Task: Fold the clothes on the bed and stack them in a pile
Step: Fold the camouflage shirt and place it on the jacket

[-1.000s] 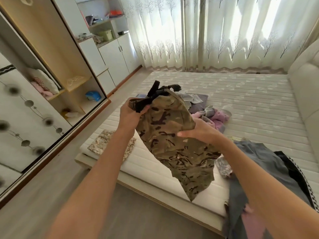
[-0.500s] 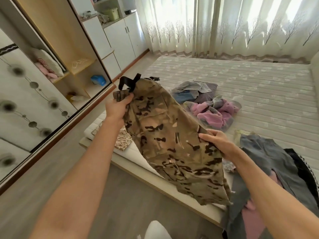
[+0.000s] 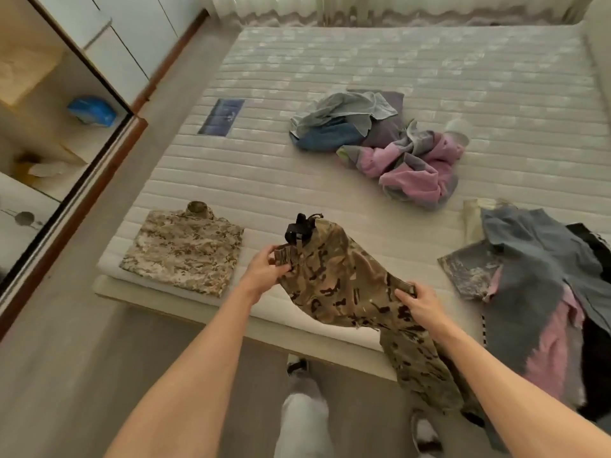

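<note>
Over the near bed edge, at 6 o'clock in view: both hands hold one garment.
Camo trousers: held above the mattress edge; waist end up at the left hand, a black strap sticking up from it; lower part hangs past the bed edge toward the floor at 5 o'clock.
Left hand: fingers and thumb curled, pinching the waistband.
Right hand: fingers curled round a fold of the cloth at mid-length.
Folded camo shirt: flat on the mattress at 9 o'clock of the left hand, near the bed corner, collar toward 12 o'clock; apart from the trousers.
Grey-blue heap: crumpled, at 12 o'clock on the bed.
Pink-grey heap: crumpled, touching the grey-blue heap on its 4 o'clock side.
Loose pile: at 3 o'clock; grey, pink, black and digital-camo pieces overlapping, draping over the bed edge.
Bed: bare quilted mattress with a dark label at 10 o'clock.
Wardrobe: at 9 to 10 o'clock, open, a blue item on a shelf.
</note>
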